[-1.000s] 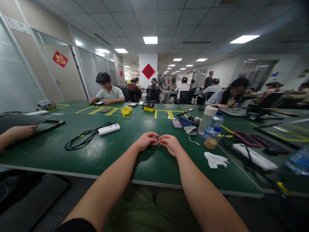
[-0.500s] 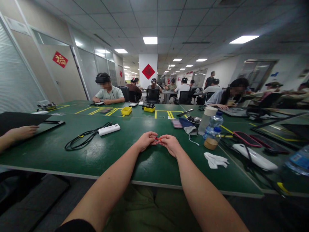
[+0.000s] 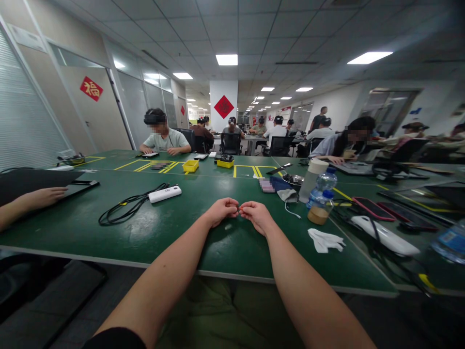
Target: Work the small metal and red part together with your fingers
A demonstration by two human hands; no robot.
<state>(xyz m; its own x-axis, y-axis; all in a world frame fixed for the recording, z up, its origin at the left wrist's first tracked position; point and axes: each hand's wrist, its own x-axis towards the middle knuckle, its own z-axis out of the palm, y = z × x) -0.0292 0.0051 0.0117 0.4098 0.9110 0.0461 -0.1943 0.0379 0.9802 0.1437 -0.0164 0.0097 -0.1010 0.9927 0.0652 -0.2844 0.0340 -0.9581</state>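
In the head view, the left hand [image 3: 220, 213] and right hand [image 3: 255, 216] pinch a tiny object [image 3: 239, 209] between their nearly meeting fingertips, neither hand nearer, its long axis too hidden to tell. A pale speck [image 3: 228, 227] shows on the worktop [image 3: 174, 247] just below the left hand.

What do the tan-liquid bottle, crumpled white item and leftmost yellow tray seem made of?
Bottle: probably clear, glossy plastic; the liquid shows through.
Crumpled white item: soft, matte, loosely folded; cloth or paper, unclear which.
Yellow tray: likely smooth plastic, evenly coloured, with stiff-looking walls.
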